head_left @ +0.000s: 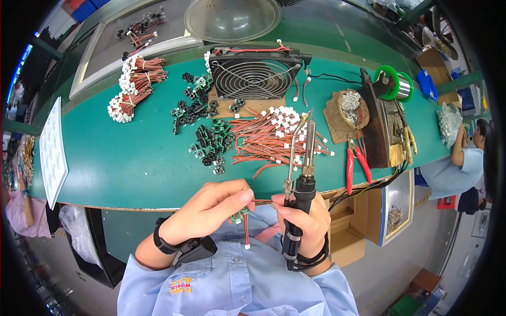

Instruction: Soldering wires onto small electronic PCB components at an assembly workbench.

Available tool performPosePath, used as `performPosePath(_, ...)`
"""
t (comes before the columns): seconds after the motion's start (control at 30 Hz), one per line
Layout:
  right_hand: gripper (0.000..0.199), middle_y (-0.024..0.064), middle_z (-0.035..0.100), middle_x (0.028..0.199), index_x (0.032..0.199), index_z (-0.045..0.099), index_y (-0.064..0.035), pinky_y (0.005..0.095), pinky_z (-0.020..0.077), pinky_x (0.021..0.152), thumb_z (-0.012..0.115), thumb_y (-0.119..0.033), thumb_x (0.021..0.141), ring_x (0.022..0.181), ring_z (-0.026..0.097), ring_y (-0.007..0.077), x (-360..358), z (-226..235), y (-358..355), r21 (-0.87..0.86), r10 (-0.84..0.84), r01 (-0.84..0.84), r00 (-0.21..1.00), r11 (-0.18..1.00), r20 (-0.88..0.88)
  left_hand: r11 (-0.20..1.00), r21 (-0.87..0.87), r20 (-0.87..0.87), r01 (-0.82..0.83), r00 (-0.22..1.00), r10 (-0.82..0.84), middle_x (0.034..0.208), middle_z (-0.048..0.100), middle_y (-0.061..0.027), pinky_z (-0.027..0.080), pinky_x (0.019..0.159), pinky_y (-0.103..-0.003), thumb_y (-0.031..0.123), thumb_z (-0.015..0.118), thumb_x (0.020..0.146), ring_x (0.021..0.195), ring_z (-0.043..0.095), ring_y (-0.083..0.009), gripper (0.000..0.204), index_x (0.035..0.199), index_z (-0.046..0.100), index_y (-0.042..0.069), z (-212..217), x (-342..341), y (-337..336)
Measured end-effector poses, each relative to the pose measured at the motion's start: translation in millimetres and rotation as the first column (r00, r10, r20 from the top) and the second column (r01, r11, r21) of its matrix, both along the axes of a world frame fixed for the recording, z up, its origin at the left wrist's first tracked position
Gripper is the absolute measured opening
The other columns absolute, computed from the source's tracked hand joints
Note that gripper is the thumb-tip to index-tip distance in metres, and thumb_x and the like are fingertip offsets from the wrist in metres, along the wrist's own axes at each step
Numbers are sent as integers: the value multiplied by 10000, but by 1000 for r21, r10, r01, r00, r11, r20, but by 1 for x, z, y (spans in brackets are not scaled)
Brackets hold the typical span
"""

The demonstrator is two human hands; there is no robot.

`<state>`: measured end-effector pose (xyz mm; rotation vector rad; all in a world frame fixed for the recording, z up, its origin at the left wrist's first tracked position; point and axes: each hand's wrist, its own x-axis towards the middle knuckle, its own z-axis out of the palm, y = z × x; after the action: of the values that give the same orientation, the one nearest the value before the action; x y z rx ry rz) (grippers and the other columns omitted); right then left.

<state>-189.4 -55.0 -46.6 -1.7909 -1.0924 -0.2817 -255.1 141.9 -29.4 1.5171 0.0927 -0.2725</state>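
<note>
My left hand (208, 209) is closed at the table's front edge. Between its thumb and fingers it pinches a small green circuit board (239, 215). A short red and black cable (246, 230) with a white plug hangs below that board. My right hand (310, 224) wraps round the black handle of a soldering iron (304, 195). The iron's metal tip points up and away, with a thin bent metal tube fixed alongside. A reddish wire (262, 200) spans the gap between the fingertips of both hands; which end is held is hard to make out.
Loose cables (269, 137) and small circuit boards (213, 142) lie in heaps ahead. Behind them stands a black fan (255, 75). Bundled cables (134, 87) lie left. Red-handled cutters (357, 166), a solder spool (403, 87) and a tin of metal wool (350, 105) are right. Another person (456, 168) sits far right.
</note>
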Motion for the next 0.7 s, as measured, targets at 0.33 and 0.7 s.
performPosePath(0.33, 459, 85, 623, 852, 1074, 547, -87, 322, 467, 634, 662, 6, 638, 680, 586, 220, 0, 2, 9, 8, 24, -23, 996, 1000, -83, 796, 571, 446, -203, 890, -93, 681, 493, -55, 395, 511, -307, 49, 625, 753, 558, 493, -206, 86, 807, 558, 43, 9, 1, -19)
performPosePath(0.7, 439, 90, 601, 826, 1067, 536, -58, 255, 436, 518, 659, 54, 661, 621, 569, 178, -8, 0, 12, 140, 51, -10, 955, 990, -293, 608, 698, 589, -379, 786, -187, 724, 518, -35, 398, 519, -316, 57, 667, 688, 576, 498, -204, 157, 824, 589, 67, 13, 2, -20)
